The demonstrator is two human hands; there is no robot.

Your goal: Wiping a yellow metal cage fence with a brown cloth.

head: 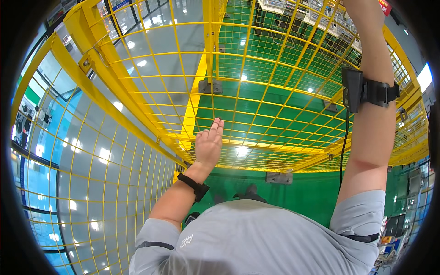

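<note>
A yellow wire mesh fence panel (261, 103) stands upright before me. My left hand (209, 146) is raised at the panel, two fingers stretched upward and the others bent. Its fingertips overlap the wires, but whether they grip or only touch them cannot be made out. A small dark spot shows by the fingertips. High on the right, my right arm reaches up along the fence, and only the base of my right hand (364, 10) shows at the top edge. Its fingers are out of view. Black straps circle both forearms, the right one carrying a black device (352, 90) with a cable.
Another yellow mesh panel (92, 154) runs along my left, joined near a thick yellow post (99, 65). Grey foot plates (279, 177) hold the fence to the green floor (233, 182). Beyond the mesh stands a long white table (309, 22) with equipment.
</note>
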